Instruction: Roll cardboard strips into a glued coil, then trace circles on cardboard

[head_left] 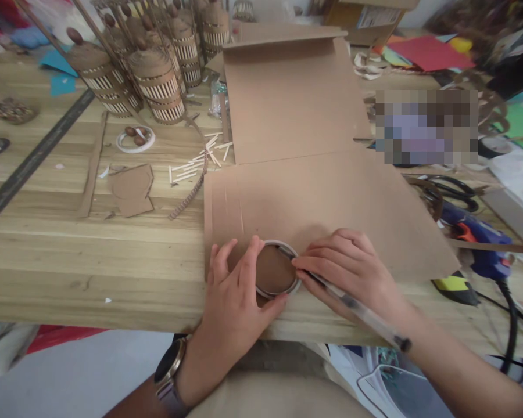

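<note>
A large sheet of brown cardboard lies on the wooden table, its far part creased upward. Near its front left edge rests a pale ring. My left hand holds the ring against the cardboard, thumb at its front edge and fingertips at its left side. In my right hand is a clear pen, pinched between the fingers, its tip inside the ring near the upper right of the rim. A watch is on my left wrist.
Several bamboo-like lanterns stand at the back left. Small sticks, a cardboard scrap and a ring of brown beads lie left. A blue glue gun with a cable is right.
</note>
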{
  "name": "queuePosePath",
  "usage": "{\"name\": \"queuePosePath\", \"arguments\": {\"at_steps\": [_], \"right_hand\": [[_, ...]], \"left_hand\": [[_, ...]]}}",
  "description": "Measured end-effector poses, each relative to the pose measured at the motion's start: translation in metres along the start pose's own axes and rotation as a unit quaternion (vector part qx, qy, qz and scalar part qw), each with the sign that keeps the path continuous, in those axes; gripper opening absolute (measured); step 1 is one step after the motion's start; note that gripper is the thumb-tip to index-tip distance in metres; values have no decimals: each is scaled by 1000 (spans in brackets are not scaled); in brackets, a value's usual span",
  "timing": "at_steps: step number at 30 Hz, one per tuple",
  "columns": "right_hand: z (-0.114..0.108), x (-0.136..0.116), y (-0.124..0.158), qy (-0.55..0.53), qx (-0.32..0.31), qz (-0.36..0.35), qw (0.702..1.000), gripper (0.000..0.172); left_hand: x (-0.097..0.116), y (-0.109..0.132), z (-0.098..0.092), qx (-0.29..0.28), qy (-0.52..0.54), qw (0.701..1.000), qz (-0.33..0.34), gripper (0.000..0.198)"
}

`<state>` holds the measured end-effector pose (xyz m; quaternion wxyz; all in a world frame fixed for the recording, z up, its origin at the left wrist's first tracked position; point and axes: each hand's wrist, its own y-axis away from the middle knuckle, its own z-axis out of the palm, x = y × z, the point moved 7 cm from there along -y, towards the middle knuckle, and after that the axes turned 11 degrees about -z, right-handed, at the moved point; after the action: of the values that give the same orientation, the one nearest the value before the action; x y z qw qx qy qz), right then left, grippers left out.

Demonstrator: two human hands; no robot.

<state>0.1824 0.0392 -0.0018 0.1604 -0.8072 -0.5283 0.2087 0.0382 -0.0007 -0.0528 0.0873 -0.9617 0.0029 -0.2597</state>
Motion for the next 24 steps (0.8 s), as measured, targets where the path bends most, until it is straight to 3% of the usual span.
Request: {"name": "queuePosePath", "arguments": {"at_steps": [3,10,24], "right_hand": [[-7,-9,0,40,3,0,999,8],[4,-6,-7,-123,78,53,988,13],[19,-6,-7,-230,85,76,967,7]], "left_hand": [[0,0,0,-1,-4,1000,-1,86],[0,1,0,8,-14,1000,12,82],[0,0,1,3,-14,1000,10,81]]}}
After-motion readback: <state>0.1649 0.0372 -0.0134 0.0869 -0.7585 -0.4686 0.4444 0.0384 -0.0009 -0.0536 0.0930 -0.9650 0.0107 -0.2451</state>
